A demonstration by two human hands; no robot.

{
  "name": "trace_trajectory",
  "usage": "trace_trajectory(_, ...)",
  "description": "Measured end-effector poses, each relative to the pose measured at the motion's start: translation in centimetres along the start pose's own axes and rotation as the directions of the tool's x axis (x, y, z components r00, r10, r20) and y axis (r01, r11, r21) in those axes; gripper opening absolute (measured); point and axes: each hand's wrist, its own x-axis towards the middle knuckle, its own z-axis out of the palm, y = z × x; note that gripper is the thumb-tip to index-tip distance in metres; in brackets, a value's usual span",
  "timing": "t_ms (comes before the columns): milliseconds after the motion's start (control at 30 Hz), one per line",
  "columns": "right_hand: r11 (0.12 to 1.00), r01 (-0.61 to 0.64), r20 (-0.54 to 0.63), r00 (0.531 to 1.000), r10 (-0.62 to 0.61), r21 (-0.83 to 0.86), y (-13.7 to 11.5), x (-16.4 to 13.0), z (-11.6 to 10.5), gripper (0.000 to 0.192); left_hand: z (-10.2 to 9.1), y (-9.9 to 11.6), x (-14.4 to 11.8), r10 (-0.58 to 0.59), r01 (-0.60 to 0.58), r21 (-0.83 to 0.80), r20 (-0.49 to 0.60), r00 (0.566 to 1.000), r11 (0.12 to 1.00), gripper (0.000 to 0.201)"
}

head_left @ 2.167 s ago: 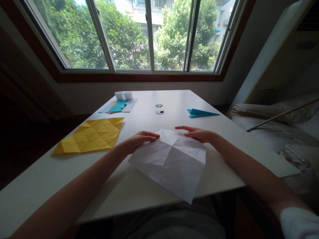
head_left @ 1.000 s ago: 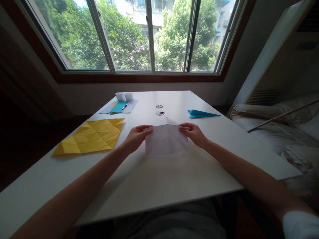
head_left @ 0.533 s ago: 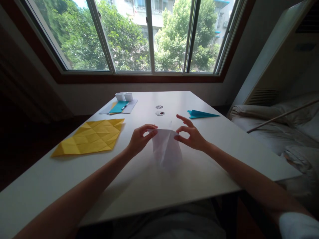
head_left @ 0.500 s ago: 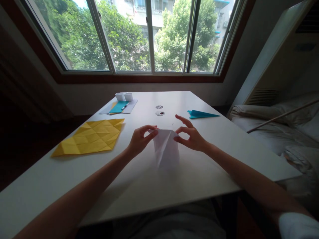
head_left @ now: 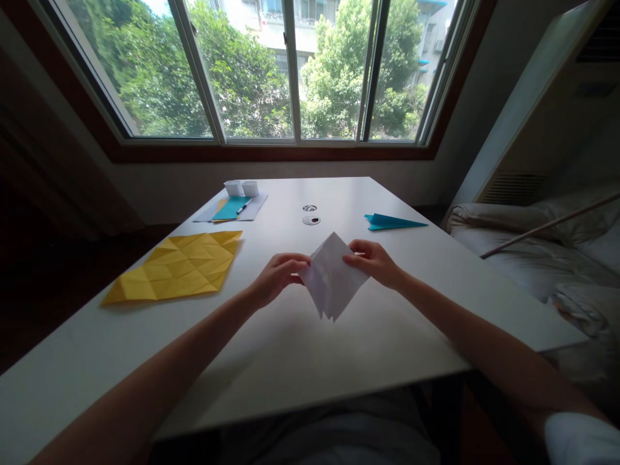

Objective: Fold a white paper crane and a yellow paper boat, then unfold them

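Note:
Between my hands, above the table, is a folded white sheet of paper (head_left: 334,274) in a diamond shape, one corner pointing up and away and loose layered tips at the bottom. My left hand (head_left: 281,278) pinches its left corner between thumb and fingers. On the upper right edge, my right hand (head_left: 375,260) grips the paper with the thumb in front and the fingers partly hidden behind. A creased yellow sheet (head_left: 181,268) lies to the left of my left hand. Beyond my right hand rests a folded blue paper plane (head_left: 394,222).
The white table (head_left: 271,387) reaches toward the window. At its far left stand two white paper boxes (head_left: 241,188), near blue paper (head_left: 230,208) and a pen (head_left: 244,206) on other sheets. Two round discs (head_left: 310,220) sit in the middle. A padded seat (head_left: 508,239) is at right.
The white paper has turned from a hanging, upright piece into a flat diamond facing me. My right hand has closed its spread fingers onto the right edge; my left hand has shifted slightly lower.

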Motion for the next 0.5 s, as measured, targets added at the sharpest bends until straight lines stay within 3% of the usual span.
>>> trace_trajectory(100,0.995,-0.053,0.084,0.995,0.060,-0.079,0.2,0.1,-0.1,0.032,0.1,0.1,-0.1,-0.129,0.126,0.030,0.086,0.988,0.992,0.041)
trace_trajectory(200,0.981,-0.027,0.124,0.991,0.052,-0.193,0.4,0.1,0.1,0.033,0.6,0.4,-0.4,-0.155,0.139,0.118,0.140,0.978,0.983,0.049)
trace_trajectory(300,0.960,0.004,0.110,0.994,0.028,-0.281,0.4,0.1,0.3,0.033,1.1,0.4,-0.6,-0.192,0.176,0.109,0.170,0.967,0.978,0.034)
trace_trajectory(500,0.965,-0.008,0.037,0.999,0.019,-0.262,0.7,0.1,0.7,0.029,1.1,-0.3,-0.5,-0.292,0.293,-0.026,0.018,0.956,0.956,0.012)
